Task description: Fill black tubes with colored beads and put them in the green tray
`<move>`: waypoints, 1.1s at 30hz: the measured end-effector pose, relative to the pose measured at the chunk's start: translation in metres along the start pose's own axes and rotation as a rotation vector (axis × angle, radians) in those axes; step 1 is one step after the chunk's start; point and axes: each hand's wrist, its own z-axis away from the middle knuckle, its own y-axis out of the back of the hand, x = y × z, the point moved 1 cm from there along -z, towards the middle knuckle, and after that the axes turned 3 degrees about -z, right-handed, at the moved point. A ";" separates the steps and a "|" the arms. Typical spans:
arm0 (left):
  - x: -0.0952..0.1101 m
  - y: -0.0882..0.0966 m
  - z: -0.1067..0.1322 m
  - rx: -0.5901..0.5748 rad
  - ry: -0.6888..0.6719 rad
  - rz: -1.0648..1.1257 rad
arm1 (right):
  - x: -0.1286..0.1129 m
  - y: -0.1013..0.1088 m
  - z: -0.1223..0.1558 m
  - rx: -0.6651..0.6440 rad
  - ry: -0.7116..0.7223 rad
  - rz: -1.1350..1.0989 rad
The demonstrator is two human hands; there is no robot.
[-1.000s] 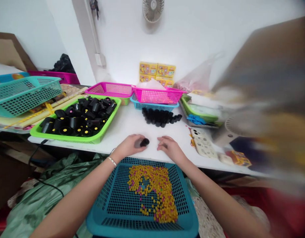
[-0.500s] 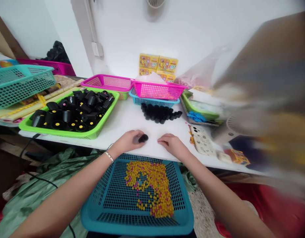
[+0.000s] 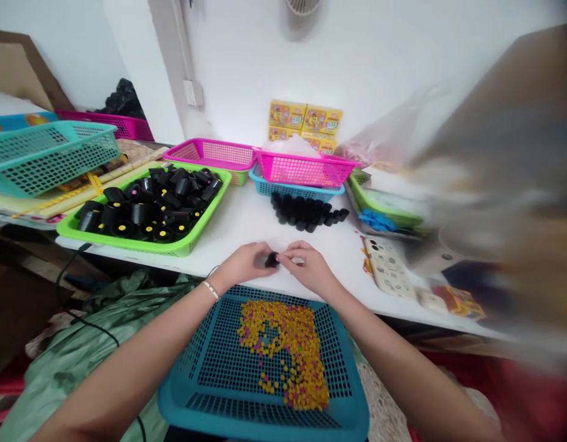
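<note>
My left hand (image 3: 245, 263) is closed around a small black cylinder (image 3: 271, 260) just above the near edge of the white table (image 3: 246, 224). My right hand (image 3: 305, 267) has its fingertips pinched against the open end of that cylinder; what they pinch is too small to see. Below my hands, on my lap, lies a blue mesh tray (image 3: 210, 374) holding a heap of small yellow and pink beads (image 3: 288, 350). A cluster of similar black cylinders (image 3: 307, 212) stands on the table beyond my hands.
A green tray (image 3: 140, 245) of black cylinders with yellow ends sits at the left. Pink baskets (image 3: 306, 169), a teal basket (image 3: 48, 159), yellow boxes (image 3: 306, 123), a phone (image 3: 388, 267) and a blurred brown shape (image 3: 504, 184) at the right surround the work spot.
My right hand has moved left from the table to meet the black cylinder in my left hand. The left hand has lifted slightly. The camera has shifted a little.
</note>
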 end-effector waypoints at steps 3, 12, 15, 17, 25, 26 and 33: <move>-0.001 0.000 0.000 -0.001 -0.010 0.001 | 0.002 -0.002 -0.004 -0.002 -0.062 -0.049; -0.003 0.000 0.000 -0.006 0.050 0.003 | -0.002 -0.013 -0.009 -0.048 -0.412 -0.504; -0.004 0.001 -0.001 -0.006 0.053 -0.003 | -0.003 -0.020 -0.012 -0.076 -0.531 -0.581; -0.004 0.001 -0.002 -0.012 0.047 -0.013 | -0.004 -0.024 -0.013 -0.066 -0.584 -0.628; -0.004 0.001 -0.002 0.001 0.008 0.004 | 0.001 -0.018 -0.016 -0.137 -0.671 -0.894; -0.005 0.001 -0.002 0.006 -0.003 0.010 | 0.004 -0.016 -0.015 -0.168 -0.680 -0.936; -0.008 -0.002 -0.002 0.013 0.013 0.013 | 0.012 -0.016 -0.016 -0.133 -0.690 -0.908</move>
